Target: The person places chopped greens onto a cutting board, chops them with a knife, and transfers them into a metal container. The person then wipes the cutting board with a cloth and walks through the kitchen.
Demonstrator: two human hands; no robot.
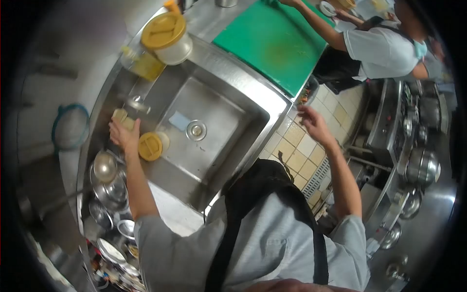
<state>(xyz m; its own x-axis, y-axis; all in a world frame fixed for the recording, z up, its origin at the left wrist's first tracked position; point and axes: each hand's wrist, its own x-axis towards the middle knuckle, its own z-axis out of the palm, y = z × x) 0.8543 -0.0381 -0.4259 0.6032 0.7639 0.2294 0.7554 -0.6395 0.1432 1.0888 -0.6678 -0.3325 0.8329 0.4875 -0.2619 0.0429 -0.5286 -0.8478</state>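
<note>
At the sink's left edge, my left hand (125, 136) has its fingers round a pale yellowish object (122, 118) that looks like a sponge, though its exact kind is unclear. Just above it is the metal faucet (138, 104). A small container with a yellow lid (151, 146) stands close to my left hand, inside the steel sink (214, 112). My right hand (315, 125) hangs in the air to the right of the sink, over the tiled floor, its fingers loosely apart and holding nothing. A pale blue cloth or sponge (179, 120) lies on the sink bottom beside the drain (196, 130).
A larger white tub with a yellow lid (166, 36) and a bottle of yellow liquid (148, 65) stand behind the sink. Another person (379, 51) works at the green cutting board (277, 41). Metal bowls (109, 187) crowd the left; pots (422, 165) line the right.
</note>
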